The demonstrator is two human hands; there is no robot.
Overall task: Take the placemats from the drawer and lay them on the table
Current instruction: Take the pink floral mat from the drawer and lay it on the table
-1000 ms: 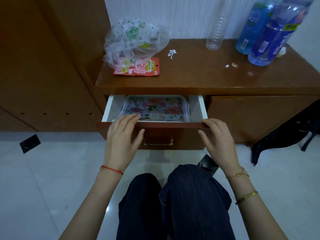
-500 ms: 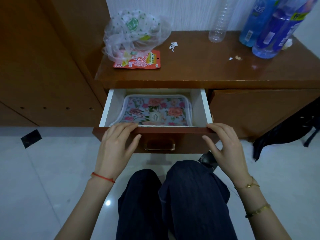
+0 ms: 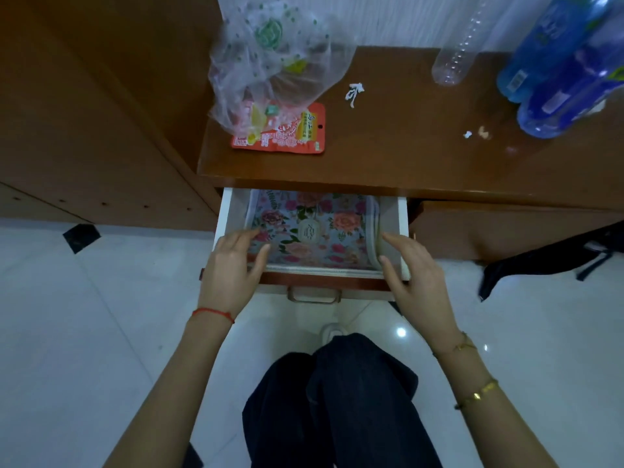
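Head view: both hands point(image 3: 233, 268) point(image 3: 413, 278) reach flat over placemats point(image 3: 310, 228).

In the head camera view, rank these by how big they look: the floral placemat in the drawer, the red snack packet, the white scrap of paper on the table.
Largest to smallest:
1. floral placemat, though partly hidden and nearer the camera
2. red snack packet
3. white scrap of paper

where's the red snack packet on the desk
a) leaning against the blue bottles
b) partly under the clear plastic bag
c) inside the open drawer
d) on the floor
b: the red snack packet lies flat on the desk top, its upper left part covered by the clear plastic bag, far from the blue bottles.
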